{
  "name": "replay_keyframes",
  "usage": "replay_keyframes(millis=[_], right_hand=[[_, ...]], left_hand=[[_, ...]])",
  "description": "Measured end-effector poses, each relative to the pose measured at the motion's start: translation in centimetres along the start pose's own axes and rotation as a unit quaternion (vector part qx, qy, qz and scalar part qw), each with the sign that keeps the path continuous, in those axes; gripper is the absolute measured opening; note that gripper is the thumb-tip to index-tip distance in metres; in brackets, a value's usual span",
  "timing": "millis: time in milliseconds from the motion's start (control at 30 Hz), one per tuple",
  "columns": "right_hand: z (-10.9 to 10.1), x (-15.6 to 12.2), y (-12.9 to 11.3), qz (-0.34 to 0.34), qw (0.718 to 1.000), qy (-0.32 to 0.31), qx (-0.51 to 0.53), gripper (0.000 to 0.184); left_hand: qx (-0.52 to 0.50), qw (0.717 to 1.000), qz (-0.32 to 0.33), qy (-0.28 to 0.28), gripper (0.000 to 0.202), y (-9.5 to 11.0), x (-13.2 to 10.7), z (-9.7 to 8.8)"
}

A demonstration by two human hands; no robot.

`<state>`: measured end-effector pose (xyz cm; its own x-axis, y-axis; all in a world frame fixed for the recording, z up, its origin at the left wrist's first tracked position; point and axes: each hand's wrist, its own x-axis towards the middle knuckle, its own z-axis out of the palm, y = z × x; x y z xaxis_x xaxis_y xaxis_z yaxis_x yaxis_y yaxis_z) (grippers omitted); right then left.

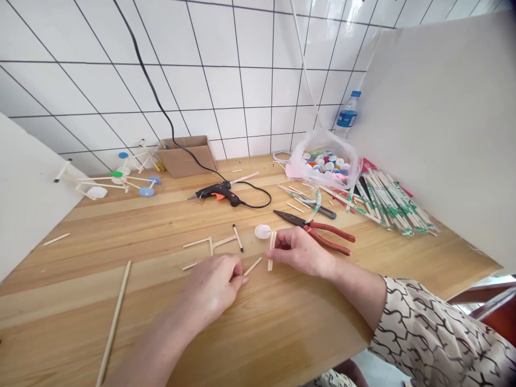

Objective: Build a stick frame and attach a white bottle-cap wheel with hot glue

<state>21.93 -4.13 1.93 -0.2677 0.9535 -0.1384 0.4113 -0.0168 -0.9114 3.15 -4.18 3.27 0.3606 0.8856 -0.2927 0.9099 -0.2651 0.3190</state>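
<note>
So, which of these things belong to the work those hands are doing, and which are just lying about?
Seemingly part of the work:
short pale wooden sticks in the right hand
similar stick in the left hand
pale jointed wooden-stick frame
black glue gun with orange trigger

Probably just lying about:
clear blue-capped plastic bottle
open brown cardboard box

From my end I see a wooden counter [161,226] bearing a glue gun [220,190], red-handled pliers [309,226], a cardboard box [191,159], a bag [297,163] of bottle caps [329,166], wrapped chopsticks [393,201] and a small stick frame [223,241].
</note>
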Motion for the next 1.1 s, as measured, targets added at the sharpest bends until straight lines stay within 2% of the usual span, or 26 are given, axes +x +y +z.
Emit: replay_keyframes(millis=[200, 333, 433, 533, 833, 967, 1100], right_hand=[[0.3, 0.1, 0.6, -0.001, 1.000, -0.021, 0.018, 0.018], [0.5, 0.0, 0.8, -0.005, 1.000, -0.020, -0.024, 0.016], [0.7, -0.1, 1.1, -0.009, 0.998, -0.010, -0.068, 0.016], [1.0, 0.1, 1.4, -0.024, 0.994, 0.006, -0.103, 0.019], [1.6, 0.6, 1.0, -0.020, 0.972, 0.028, -0.231, 0.022], [1.5, 0.3, 0.6, -0.009, 0.972, 0.030, -0.231, 0.027], [1.1, 0.1, 0.8, -0.015, 0.983, 0.044, -0.179, 0.028]], left_hand=[[-0.014, 1.000, 0.017, 0.005, 0.018, -0.7, 0.0, 0.2], [-0.144, 0.986, 0.032, 0.079, 0.017, -0.4, 0.2, 0.1], [-0.307, 0.943, 0.050, 0.119, 0.017, 0.5, 0.4, 0.6], [-0.453, 0.882, 0.052, 0.118, 0.011, 1.3, 0.7, 1.3], [-0.650, 0.746, -0.003, 0.146, 0.018, 2.0, 3.2, 2.1], [-0.649, 0.751, -0.001, 0.125, 0.022, 1.6, 3.2, 3.8], [-0.629, 0.762, 0.029, 0.151, 0.017, 1.3, 2.5, 4.5]])
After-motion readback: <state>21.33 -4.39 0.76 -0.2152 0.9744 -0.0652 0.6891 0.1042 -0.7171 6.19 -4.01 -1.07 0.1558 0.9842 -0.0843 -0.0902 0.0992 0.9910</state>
